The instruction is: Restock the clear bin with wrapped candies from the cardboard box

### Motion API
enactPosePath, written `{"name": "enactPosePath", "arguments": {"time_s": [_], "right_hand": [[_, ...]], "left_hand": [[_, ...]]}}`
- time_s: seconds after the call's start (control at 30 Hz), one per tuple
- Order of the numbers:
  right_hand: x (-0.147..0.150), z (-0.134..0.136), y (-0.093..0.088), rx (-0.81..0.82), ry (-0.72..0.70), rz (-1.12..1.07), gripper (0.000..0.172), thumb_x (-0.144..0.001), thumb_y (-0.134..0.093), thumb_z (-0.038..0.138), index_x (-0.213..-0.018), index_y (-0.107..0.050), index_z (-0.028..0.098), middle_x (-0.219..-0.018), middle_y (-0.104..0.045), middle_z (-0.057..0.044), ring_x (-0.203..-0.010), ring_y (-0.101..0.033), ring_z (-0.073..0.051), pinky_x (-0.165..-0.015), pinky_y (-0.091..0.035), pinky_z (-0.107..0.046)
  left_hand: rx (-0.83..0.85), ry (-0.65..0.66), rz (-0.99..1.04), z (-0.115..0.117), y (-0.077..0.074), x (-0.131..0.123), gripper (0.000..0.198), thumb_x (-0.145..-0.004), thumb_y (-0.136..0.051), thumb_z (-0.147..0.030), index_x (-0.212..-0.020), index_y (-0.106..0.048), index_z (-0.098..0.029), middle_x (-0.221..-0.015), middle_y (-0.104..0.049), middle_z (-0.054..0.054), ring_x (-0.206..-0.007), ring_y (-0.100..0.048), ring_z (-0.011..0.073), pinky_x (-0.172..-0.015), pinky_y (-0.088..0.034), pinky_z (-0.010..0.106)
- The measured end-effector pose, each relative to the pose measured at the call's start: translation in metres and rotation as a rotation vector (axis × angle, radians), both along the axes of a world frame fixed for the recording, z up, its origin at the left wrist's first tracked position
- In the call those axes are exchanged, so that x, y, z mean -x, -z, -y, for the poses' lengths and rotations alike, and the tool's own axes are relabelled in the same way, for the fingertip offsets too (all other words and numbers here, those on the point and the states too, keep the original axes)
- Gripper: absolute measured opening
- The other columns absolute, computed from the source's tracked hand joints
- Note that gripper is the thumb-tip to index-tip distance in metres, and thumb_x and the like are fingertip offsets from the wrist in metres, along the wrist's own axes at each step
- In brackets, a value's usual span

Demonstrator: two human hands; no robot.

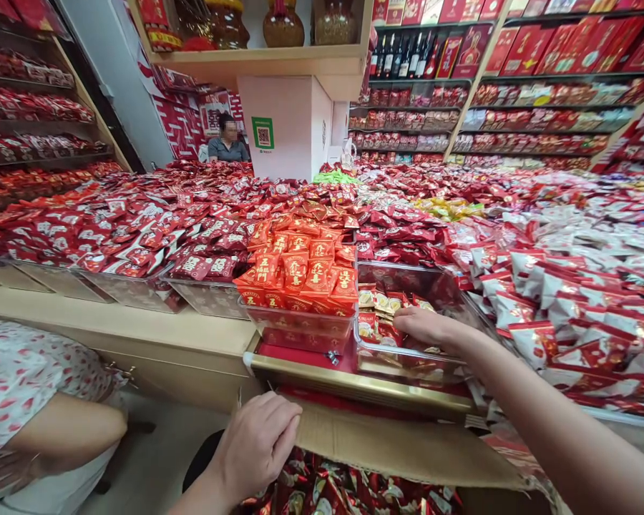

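Note:
My right hand (426, 327) reaches into a clear plastic bin (408, 275) that holds a thin layer of small red and gold wrapped sweets (378, 309); its fingers lie flat, palm down, on the packets. My left hand (255, 443) grips the edge of a cardboard box flap (408, 447), fingers curled over it. Beneath the flap the box holds several red wrapped sweets (343, 493). Left of the clear bin, another bin is piled high with orange-red packets (300, 275).
Heaps of red and white wrapped sweets (569, 286) cover the long display counter. A gold-trimmed counter edge (354, 383) runs between my hands. A person's arm in a floral sleeve (37, 400) is at lower left. Another person (227, 139) sits behind the counter by a pink pillar.

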State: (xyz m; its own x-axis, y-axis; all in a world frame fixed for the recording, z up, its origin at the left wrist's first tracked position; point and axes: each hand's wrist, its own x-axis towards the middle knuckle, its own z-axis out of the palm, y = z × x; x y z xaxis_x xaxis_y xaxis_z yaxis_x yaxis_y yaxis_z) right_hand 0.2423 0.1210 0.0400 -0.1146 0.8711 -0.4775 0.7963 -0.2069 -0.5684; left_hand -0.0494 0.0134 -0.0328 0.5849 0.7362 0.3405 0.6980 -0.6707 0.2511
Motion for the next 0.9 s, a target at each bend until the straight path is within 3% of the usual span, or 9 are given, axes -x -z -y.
{"name": "enactPosePath", "arguments": {"time_s": [0.13,0.4,0.67,0.9], "right_hand": [[0.000,0.003,0.000,-0.012,-0.015,-0.108,0.013,-0.073,-0.033,0.024,-0.063,-0.039,0.019,-0.064,-0.052,-0.001,-0.052,-0.049,-0.010,-0.047,-0.039,-0.022],[0.001,0.001,-0.004,0.131,0.123,-0.264,0.010,-0.079,-0.029,0.029,-0.076,-0.034,0.020,-0.067,-0.047,0.002,-0.050,-0.055,-0.010,-0.043,-0.038,-0.020],[0.000,-0.004,-0.004,0.127,0.149,-0.337,0.019,-0.081,-0.026,0.035,-0.086,-0.036,0.020,-0.099,-0.052,-0.008,-0.055,-0.061,-0.012,-0.041,-0.039,-0.019],[0.015,-0.012,0.005,0.185,0.140,-0.395,0.005,-0.081,-0.028,0.023,-0.082,-0.032,0.021,-0.081,-0.062,-0.003,-0.049,-0.060,-0.010,-0.041,-0.040,-0.017]], "left_hand": [[-0.008,0.001,0.009,0.000,-0.001,0.000,0.015,-0.080,-0.042,-0.013,-0.088,-0.054,-0.019,-0.071,-0.060,0.002,-0.065,-0.054,0.0153,-0.061,-0.042,0.029],[-0.029,0.006,-0.006,-0.001,0.001,0.004,0.015,-0.081,-0.040,-0.013,-0.088,-0.052,-0.020,-0.070,-0.059,0.002,-0.064,-0.053,0.0161,-0.059,-0.042,0.030],[-0.125,0.014,0.030,-0.002,0.000,0.002,0.015,-0.079,-0.041,-0.014,-0.084,-0.054,-0.021,-0.065,-0.059,0.001,-0.059,-0.055,0.0148,-0.056,-0.045,0.026],[-0.069,0.002,0.011,-0.002,0.000,0.002,0.016,-0.080,-0.041,-0.014,-0.086,-0.055,-0.020,-0.067,-0.059,0.002,-0.062,-0.055,0.0153,-0.059,-0.044,0.028]]}}
